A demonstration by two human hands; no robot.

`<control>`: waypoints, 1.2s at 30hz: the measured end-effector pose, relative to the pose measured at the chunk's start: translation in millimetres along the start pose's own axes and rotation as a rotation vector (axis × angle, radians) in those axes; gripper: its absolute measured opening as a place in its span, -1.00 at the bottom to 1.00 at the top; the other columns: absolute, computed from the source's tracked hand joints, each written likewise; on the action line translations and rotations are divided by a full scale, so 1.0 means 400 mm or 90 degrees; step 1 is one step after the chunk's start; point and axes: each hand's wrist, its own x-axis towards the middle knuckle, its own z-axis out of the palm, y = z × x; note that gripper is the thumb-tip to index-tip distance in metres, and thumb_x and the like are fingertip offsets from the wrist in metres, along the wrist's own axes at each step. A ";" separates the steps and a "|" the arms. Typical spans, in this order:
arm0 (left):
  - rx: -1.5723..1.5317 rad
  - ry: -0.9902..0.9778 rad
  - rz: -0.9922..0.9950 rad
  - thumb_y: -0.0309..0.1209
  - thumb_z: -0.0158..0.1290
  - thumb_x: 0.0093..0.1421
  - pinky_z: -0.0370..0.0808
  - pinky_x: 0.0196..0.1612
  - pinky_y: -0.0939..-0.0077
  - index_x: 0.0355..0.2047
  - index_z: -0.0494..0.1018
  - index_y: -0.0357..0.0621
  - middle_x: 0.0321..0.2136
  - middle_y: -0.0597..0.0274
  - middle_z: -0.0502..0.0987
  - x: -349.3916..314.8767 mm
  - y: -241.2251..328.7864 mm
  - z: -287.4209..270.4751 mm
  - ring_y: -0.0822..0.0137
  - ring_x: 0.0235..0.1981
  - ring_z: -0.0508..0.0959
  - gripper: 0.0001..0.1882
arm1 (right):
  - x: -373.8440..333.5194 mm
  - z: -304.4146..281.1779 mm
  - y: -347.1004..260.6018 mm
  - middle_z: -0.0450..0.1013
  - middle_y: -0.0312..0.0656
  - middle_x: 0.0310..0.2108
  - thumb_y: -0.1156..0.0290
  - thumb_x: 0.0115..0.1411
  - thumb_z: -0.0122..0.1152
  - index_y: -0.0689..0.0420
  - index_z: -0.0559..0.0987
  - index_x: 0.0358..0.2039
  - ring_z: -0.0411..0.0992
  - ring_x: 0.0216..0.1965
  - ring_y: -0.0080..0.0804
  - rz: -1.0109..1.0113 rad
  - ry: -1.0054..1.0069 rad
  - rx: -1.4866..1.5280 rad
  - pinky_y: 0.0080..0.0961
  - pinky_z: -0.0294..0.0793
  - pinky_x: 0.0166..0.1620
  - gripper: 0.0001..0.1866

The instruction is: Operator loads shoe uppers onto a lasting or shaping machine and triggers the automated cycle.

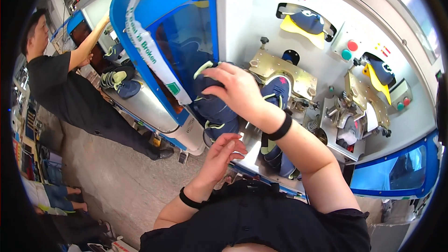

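Several navy shoe uppers with lime edging are piled beside the blue machine door. My right hand [235, 88] reaches over this pile, thumb and fingers closed around a navy upper [204, 83] at its top. Lower down, another navy upper [221, 128] lies between that hand and my left hand. My left hand [221, 155] hovers near the front of the pile, fingers loosely bent and apart, seemingly empty. Under my right wrist, a navy upper with a pink mark [280, 86] sits at the metal clamp plate [298, 78]. More navy and lime uppers [272, 154] lie beneath my right forearm.
A second metal station [361, 94] stands to the right. Navy cap-shaped pieces with yellow flaps [305, 25] sit in the back wall, near red and green buttons [349, 50]. The blue framed door [184, 37] rises at left. Beyond it a person [70, 79] in black works at another machine.
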 end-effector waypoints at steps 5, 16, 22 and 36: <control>0.074 0.123 0.067 -0.32 -0.10 0.43 0.52 -0.15 0.48 0.14 0.24 -0.13 -0.26 0.21 0.50 0.002 0.035 -0.032 0.39 -0.25 0.55 -0.67 | -0.031 0.078 -0.006 0.50 -0.11 -0.30 0.28 0.12 0.33 0.13 0.61 -0.15 0.51 -0.27 -0.04 0.066 -0.136 -0.022 -0.22 0.50 -0.24 -0.69; 0.129 0.279 0.149 -0.41 -0.04 0.40 0.47 -0.42 0.64 -0.07 0.21 -0.15 -0.54 0.30 0.46 0.063 -0.003 -0.119 0.54 -0.53 0.47 -0.81 | 0.018 0.032 -0.048 0.52 -0.12 -0.34 0.26 0.10 0.33 0.12 0.63 -0.20 0.52 -0.31 -0.05 0.055 -0.276 -0.060 -0.25 0.51 -0.26 -0.72; 0.135 0.308 0.138 -0.35 -0.06 0.42 0.44 -0.51 0.68 -0.14 0.20 -0.10 -0.60 0.30 0.46 0.095 0.005 -0.132 0.55 -0.61 0.45 -0.84 | 0.032 0.074 -0.028 0.54 -0.12 -0.33 0.26 0.08 0.37 0.10 0.63 -0.20 0.53 -0.29 -0.08 0.122 -0.250 -0.004 -0.28 0.51 -0.25 -0.71; 0.269 0.428 0.207 -0.45 0.07 0.33 0.32 -0.39 0.69 -0.24 0.30 -0.15 -0.48 0.38 0.37 -0.014 -0.076 -0.265 0.58 -0.48 0.36 -0.85 | -0.195 0.053 0.075 0.38 -0.23 -0.42 0.51 0.28 0.15 0.20 0.51 -0.24 0.32 -0.47 -0.54 0.303 0.153 0.121 -0.59 0.35 -0.39 -0.93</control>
